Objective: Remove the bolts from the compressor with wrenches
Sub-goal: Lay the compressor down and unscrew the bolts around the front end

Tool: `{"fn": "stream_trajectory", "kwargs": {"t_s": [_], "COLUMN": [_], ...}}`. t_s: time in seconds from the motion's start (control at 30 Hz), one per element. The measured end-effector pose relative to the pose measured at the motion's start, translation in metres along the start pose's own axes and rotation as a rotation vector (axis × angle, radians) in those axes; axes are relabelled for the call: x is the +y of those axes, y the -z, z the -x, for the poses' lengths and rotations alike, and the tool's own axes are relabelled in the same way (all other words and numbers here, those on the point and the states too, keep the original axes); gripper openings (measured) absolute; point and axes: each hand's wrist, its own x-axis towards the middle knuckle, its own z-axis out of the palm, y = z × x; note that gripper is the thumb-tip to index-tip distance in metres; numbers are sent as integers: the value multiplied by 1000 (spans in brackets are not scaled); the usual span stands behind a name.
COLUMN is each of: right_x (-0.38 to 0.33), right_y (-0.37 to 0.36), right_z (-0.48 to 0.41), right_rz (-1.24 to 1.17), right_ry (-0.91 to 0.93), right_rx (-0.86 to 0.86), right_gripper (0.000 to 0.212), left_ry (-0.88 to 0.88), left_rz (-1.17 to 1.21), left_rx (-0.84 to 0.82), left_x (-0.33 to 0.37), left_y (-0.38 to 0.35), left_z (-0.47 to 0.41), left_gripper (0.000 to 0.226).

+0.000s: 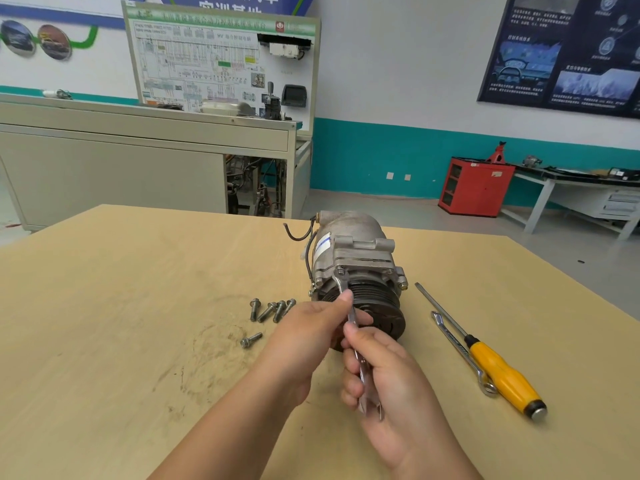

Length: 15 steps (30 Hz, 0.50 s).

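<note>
Both hands held one wrench (351,317): the right hand (384,372) curled round its near end, the left hand (311,327) pinching its shaft. Its long axis ran away and slightly left, head on a bolt (341,270) of the compressor (356,258), which lay pulley-nearest on the table (138,271). A red cabinet (478,188) stood beyond. Seating on the bolt was unclear.
</note>
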Motion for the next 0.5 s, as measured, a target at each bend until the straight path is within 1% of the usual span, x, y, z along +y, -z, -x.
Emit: {"fn": "stream_trajectory", "kwargs": {"t_s": [0.13, 0.23, 0.3, 0.37, 0.5], "right_x": [-2, -2, -1, 0, 1], "right_y": [-3, -1, 1, 1, 1], "right_z": [2, 4, 5, 6, 5], "right_rz": [-4, -57, -74, -69, -53], "right_ry": [-15, -86, -107, -98, -70], "right_rx": [-15, -62, -78, -76, -66], "right_gripper": [19, 23, 26, 28, 29], "left_ry": [7, 43, 50, 40, 13], "left_rz": [51, 112, 105, 75, 101], "left_rx": [-13, -2, -9, -10, -21], "left_x": [6, 8, 6, 6, 6], "left_y": [-3, -3, -3, -4, -4], "left_z": [4, 6, 6, 8, 9], "left_gripper": [37, 36, 36, 37, 37]}}
